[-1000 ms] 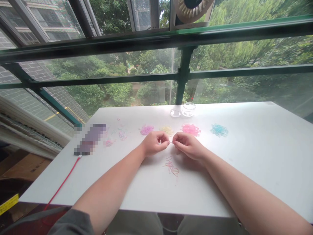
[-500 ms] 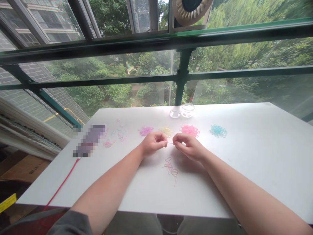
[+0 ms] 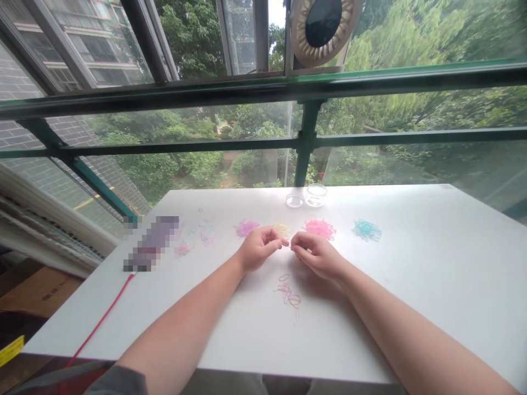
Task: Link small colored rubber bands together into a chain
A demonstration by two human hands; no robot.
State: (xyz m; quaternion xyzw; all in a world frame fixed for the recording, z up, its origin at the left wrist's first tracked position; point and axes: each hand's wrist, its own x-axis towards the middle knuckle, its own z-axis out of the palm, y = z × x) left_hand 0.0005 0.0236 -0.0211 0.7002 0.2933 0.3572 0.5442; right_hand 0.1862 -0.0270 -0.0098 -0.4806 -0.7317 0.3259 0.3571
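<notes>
Over the middle of the white table (image 3: 242,329), my left hand (image 3: 260,251) and my right hand (image 3: 318,255) are close together, thumbs and forefingers pinched. A thin pinkish rubber band (image 3: 289,246) shows in the narrow gap between the fingertips; most of it is hidden by the fingers. Just nearer to me lies a loose tangle of reddish-pink rubber bands (image 3: 289,293). Beyond the hands, a purple rubber band pile (image 3: 247,227), a partly covered yellow pile (image 3: 281,229) and a pink pile (image 3: 320,229) lie in a row, with a teal pile (image 3: 366,230) further right.
Scattered mixed bands (image 3: 206,235) lie to the left, beside a blurred-out flat object (image 3: 154,241) with a red cable (image 3: 102,314). A clear round container (image 3: 316,196) and a clear lid-like disc (image 3: 294,201) stand at the far edge, before the window railing.
The gap between my hands has narrowed, and less of the band shows between the fingertips. My view has tilted up slightly, so the scene sits lower. The band piles have stayed in place.
</notes>
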